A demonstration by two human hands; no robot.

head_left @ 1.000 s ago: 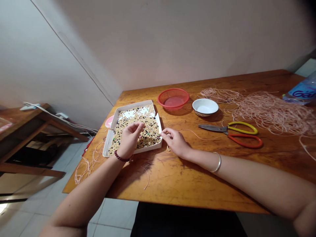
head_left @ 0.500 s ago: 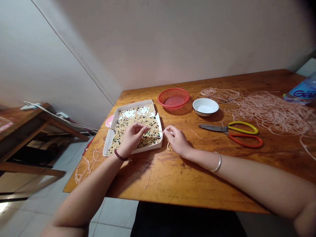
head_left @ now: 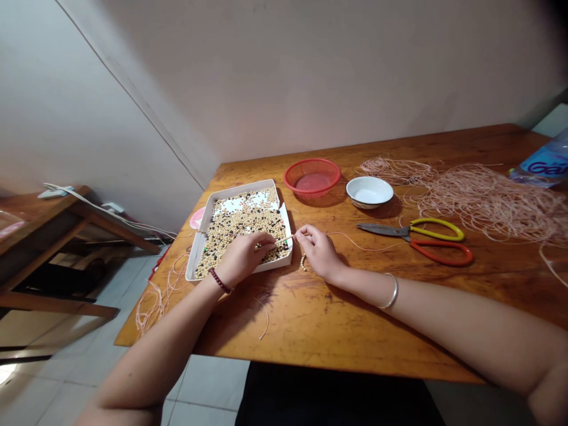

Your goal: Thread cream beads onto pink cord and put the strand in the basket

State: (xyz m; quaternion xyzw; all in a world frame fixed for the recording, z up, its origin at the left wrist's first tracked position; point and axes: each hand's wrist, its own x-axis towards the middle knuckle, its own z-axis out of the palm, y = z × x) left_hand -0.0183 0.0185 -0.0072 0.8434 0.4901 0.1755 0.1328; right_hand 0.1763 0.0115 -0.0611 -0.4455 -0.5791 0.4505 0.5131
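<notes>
A white tray point(head_left: 200, 244) full of tan, black and a few coloured beads sits on the wooden table point(head_left: 337, 319). My left hand point(head_left: 244, 257) rests over the tray's near right corner, fingers pinched on a bead at its fingertips. My right hand point(head_left: 317, 251) lies just right of the tray, fingers pinched on a thin pink string point(head_left: 355, 241) whose end points at the left fingertips. A short run of threaded beads point(head_left: 302, 262) hangs below the right hand.
A red mesh basket point(head_left: 312, 176) and a white bowl point(head_left: 369, 191) stand behind the hands. Scissors point(head_left: 421, 239) with yellow and orange handles lie to the right, beside a big tangle of pink strings point(head_left: 483, 198). A plastic bottle point(head_left: 544, 163) lies at far right. Loose strings point(head_left: 153, 296) hang off the left edge.
My left hand has moved right and nearer across the tray toward the right hand, bringing its pinched fingertips up to the string end. The right hand barely shifted.
</notes>
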